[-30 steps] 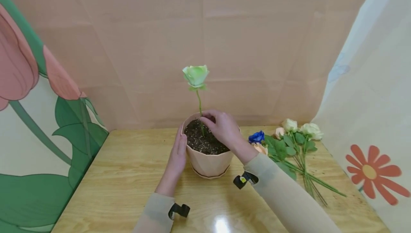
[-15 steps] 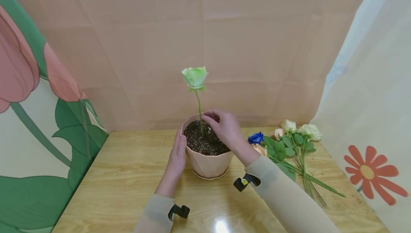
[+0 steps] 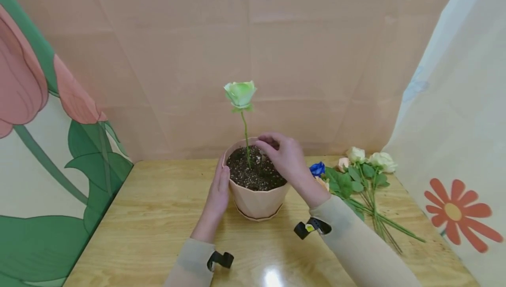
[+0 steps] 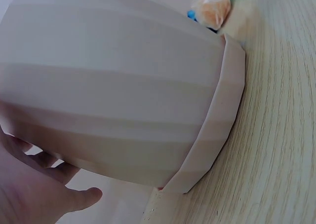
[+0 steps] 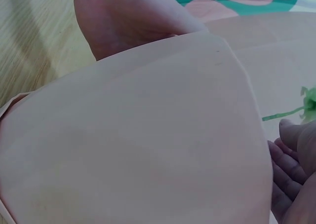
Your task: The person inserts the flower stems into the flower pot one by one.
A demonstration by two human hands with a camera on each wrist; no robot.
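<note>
Rose [image 3: 240, 94] just beside right hand [image 3: 287, 157]

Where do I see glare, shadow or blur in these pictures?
Head view: a bright white glare on the table at the bottom edge; left wrist view: shadow on the pot near the left hand, and a peach flower looking soft; right wrist view: the pot dull, with little surface detail.

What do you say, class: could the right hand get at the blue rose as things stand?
Probably yes. The right hand seems to hold nothing, and the blue rose lies close by, to the right of the pot. Nothing visible stands between hand and rose.
</note>
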